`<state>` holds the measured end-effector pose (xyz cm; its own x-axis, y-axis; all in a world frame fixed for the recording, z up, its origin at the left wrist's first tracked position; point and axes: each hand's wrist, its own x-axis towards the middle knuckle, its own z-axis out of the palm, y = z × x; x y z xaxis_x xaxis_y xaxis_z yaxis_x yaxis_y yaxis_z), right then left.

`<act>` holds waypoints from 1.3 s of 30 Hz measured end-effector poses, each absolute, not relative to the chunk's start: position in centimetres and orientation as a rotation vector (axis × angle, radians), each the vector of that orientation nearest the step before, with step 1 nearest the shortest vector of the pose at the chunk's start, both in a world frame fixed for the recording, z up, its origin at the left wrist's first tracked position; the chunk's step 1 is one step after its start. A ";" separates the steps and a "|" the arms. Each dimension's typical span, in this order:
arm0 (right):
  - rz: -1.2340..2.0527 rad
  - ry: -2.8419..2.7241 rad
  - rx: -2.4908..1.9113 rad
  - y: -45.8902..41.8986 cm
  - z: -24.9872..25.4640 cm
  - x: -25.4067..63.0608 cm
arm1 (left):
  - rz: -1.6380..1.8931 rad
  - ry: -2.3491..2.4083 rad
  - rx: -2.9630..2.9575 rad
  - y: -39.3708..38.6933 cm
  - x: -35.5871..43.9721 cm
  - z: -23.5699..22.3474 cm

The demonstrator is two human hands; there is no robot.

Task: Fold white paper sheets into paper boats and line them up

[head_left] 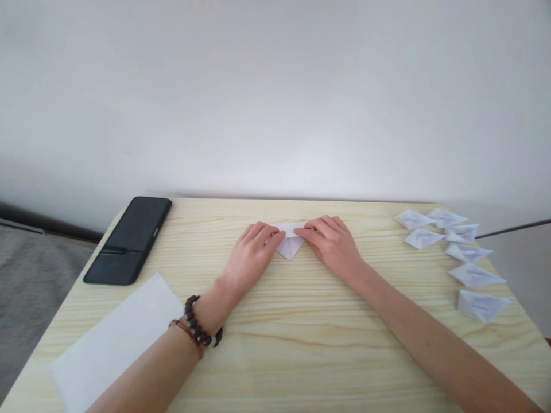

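Note:
A small folded piece of white paper (290, 248) lies near the middle of the table, its lower part a downward point with a crease down the centre. My left hand (255, 252) grips its left side, thumb on top and fingers curled behind. On the opposite side, my right hand (329, 244) pinches the paper the same way. Both thumbs press along a horizontal flap at the top. The paper's outer ends are hidden under my fingers. A dark beaded bracelet (196, 324) circles my left wrist.
Several folded white paper boats (469, 275) stand at the table's right edge. A black phone (129, 241) lies at the far left, with a white paper sheet (116, 344) below it, partly under my left forearm. Behind the wooden table (293, 344) rises a pale wall (275, 97).

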<state>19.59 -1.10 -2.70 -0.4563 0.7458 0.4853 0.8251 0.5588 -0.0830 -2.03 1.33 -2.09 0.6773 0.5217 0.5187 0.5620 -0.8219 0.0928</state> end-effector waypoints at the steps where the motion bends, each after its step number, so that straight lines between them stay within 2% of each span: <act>1: -0.264 -2.328 -1.277 -1.2 -2.6 19.5 | -0.826 -0.892 -2.798 1.2 -2.0 -2.1; 8: -0.401 -2.412 -1.308 -1.9 -1.8 18.8 | -0.720 -0.862 -2.730 0.6 -1.8 -1.6; 15: -0.274 -2.487 -1.449 -2.8 -1.6 18.1 | -0.579 -0.869 -2.740 0.2 -1.9 -1.3; 25: -0.361 -2.443 -1.572 -4.2 -1.9 16.7 | -0.325 -1.099 -2.605 -2.5 -0.9 -1.0; 35: -0.319 -2.315 -1.593 -4.5 -2.3 17.1 | -0.362 -1.282 -2.571 -2.9 -1.3 -1.1; 39: -0.173 -2.192 -1.581 -4.2 -2.5 17.1 | -0.450 -1.369 -2.615 -2.2 -1.3 -1.3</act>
<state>17.10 -4.23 -2.52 -0.2574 0.8744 0.4113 0.9280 0.3424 -0.1470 -1.27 -2.16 -1.26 0.5367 0.7750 0.3338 0.8218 -0.5698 0.0017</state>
